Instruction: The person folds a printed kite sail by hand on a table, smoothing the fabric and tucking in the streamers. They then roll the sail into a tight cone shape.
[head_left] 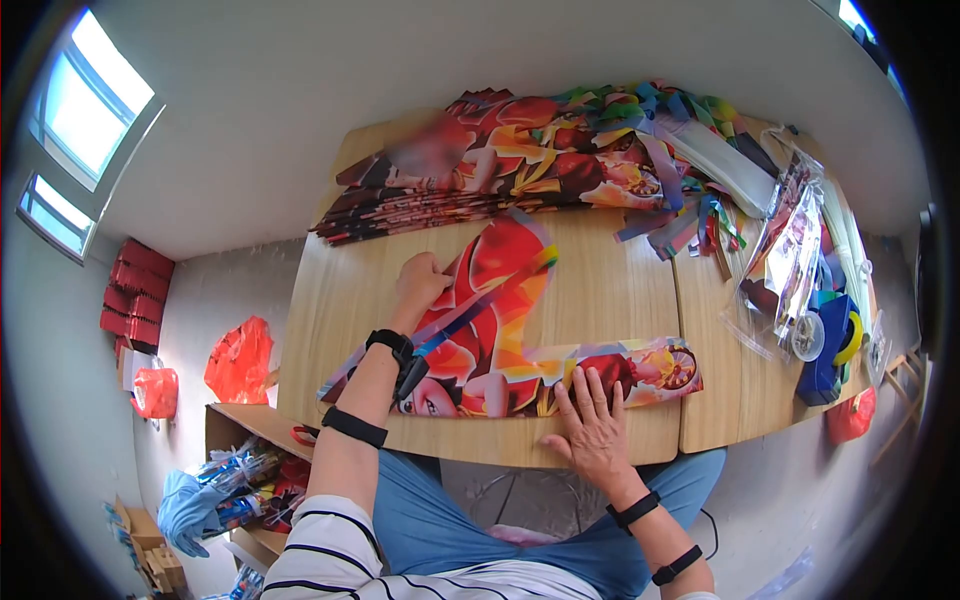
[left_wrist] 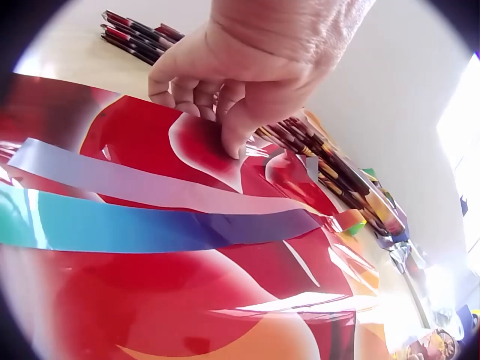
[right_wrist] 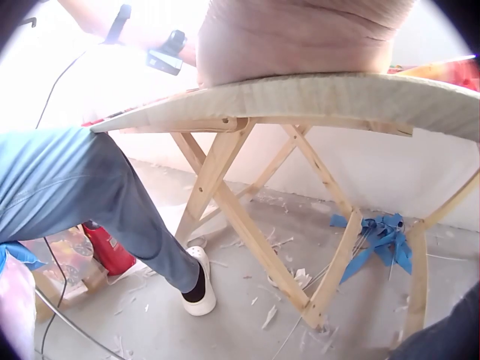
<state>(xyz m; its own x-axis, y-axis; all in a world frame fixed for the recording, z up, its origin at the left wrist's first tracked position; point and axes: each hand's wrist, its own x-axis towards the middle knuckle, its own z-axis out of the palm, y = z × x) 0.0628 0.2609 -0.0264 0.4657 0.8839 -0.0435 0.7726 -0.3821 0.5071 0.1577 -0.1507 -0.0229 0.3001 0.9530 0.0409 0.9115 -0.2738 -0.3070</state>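
A glossy printed sheet [head_left: 480, 350] in red and orange lies bent across the wooden table [head_left: 620, 290], one long arm stretching right along the front edge. At its upper left edge my left hand [head_left: 422, 285] pinches the sheet; in the left wrist view the thumb of that hand [left_wrist: 232, 75] lies on the printed face, the fingers curled at the edge. A shiny multicolour ribbon [left_wrist: 172, 229] runs across the print. My right hand [head_left: 592, 425] rests flat with spread fingers on the sheet's right arm near the front edge. The right wrist view shows only its heel [right_wrist: 300, 37] over the table edge.
A stack of similar printed sheets [head_left: 420, 208] lies at the back, with coloured ribbons [head_left: 690, 230] to its right. Clear plastic bags [head_left: 790, 245] and a blue tape dispenser [head_left: 825, 360] occupy the right side. A cardboard box [head_left: 250, 425] stands at the left front.
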